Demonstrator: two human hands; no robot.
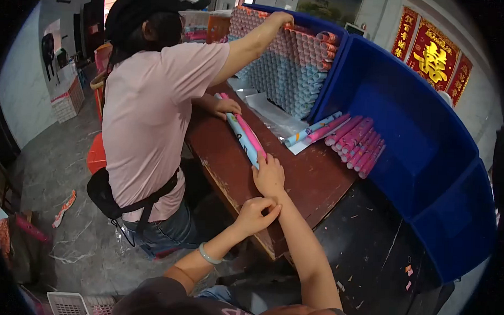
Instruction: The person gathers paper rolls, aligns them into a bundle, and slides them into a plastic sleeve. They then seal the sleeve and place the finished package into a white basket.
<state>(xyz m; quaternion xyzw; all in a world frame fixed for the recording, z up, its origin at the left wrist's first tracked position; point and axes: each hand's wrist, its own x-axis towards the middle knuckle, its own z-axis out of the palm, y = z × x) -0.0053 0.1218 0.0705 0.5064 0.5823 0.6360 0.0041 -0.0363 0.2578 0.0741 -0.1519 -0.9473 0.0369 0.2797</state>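
On the brown table [311,201], a blue and a pink patterned paper roll [250,132] lie side by side, slanting toward me. My right hand [269,177] is closed over their near ends. Beside my right wrist is my left hand [256,214], thumb and fingers curled together in a pinch and touching the wrist; nothing shows between them. A light bracelet [208,254] circles my left wrist. The far ends of the rolls are under the hand [226,108] of a co-worker in a pink shirt [148,109].
The co-worker's other hand [281,18] reaches over a tall stack of rolls [283,64] in a blue bin [371,67]. Pink rolls [357,143] are piled at the table's right end. Clear plastic film [275,118] lies mid-table. A white basket [69,305] stands on the floor.
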